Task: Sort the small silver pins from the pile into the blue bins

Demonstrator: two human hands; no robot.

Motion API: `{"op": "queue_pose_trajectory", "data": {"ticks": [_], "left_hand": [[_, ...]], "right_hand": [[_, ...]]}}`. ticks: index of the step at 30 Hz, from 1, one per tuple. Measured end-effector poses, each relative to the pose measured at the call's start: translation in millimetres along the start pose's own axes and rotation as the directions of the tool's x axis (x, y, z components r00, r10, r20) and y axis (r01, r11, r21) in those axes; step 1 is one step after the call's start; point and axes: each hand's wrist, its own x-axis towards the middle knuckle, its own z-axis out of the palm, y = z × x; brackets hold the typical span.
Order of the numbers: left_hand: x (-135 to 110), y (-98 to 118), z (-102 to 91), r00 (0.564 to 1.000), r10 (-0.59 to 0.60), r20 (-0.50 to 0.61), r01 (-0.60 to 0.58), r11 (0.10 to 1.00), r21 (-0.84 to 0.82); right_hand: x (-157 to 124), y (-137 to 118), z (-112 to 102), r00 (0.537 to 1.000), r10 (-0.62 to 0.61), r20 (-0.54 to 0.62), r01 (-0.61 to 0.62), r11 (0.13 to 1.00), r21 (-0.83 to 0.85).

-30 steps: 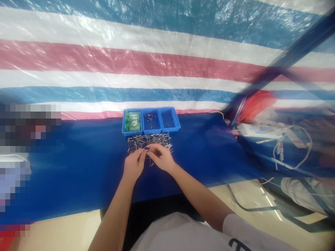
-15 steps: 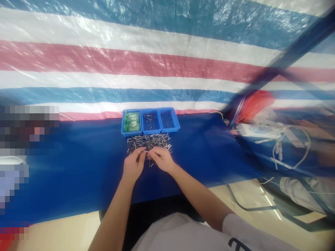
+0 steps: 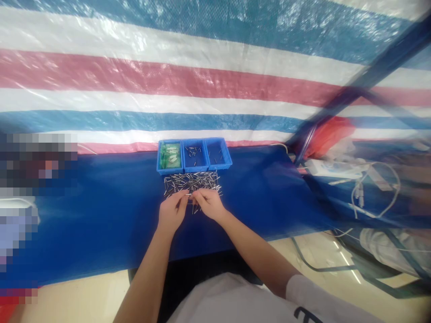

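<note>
Slim pin (image 3: 189,194) level, long axis running left to right, pinched between fingertips of my left hand (image 3: 172,208) and right hand (image 3: 210,204), backs up, angled inward, over metal pile (image 3: 191,180) on counter (image 3: 101,215)

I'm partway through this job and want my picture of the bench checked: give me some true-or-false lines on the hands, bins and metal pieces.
1. Three blue bins stand in a row beyond the pile of metal pieces. True.
2. The left hand and right hand are close together, a thin metal piece between them. True.
3. The left hand is inside a bin. False: it is at the near side of the pile, outside every bin.
4. The middle bin holds more small pieces than the right bin. True.
5. The right bin is filled to the brim. False: only a few small pieces show in it.
</note>
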Motion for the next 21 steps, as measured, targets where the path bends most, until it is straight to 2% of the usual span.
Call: {"op": "queue_pose_trajectory", "data": {"ticks": [5, 11, 16, 21], "left_hand": [[0.3, -0.9, 0.1, 1.0, -0.002, 0.028, 0.002, 1.0, 0.006], [0.9, -0.3, -0.4, 0.999, -0.015, 0.041, 0.014, 1.0, 0.016], [-0.1, 1.0, -0.3, 0.997, -0.075, 0.03, 0.075, 0.997, 0.013], [0.4, 1.8, 0.1, 0.999, -0.044, 0.029, 0.044, 0.999, -0.011]], "right_hand": [[0.6, -0.8, 1.8, 0.993, 0.032, -0.113, -0.026, 0.998, 0.058], [0.4, -1.1, 1.4, 0.997, 0.018, -0.08, -0.015, 0.999, 0.047], [1.2, -2.6, -0.1, 0.998, 0.01, -0.054, -0.009, 1.0, 0.006], [1.4, -0.1, 0.1, 0.999, 0.017, -0.049, -0.018, 1.0, -0.02]]}}
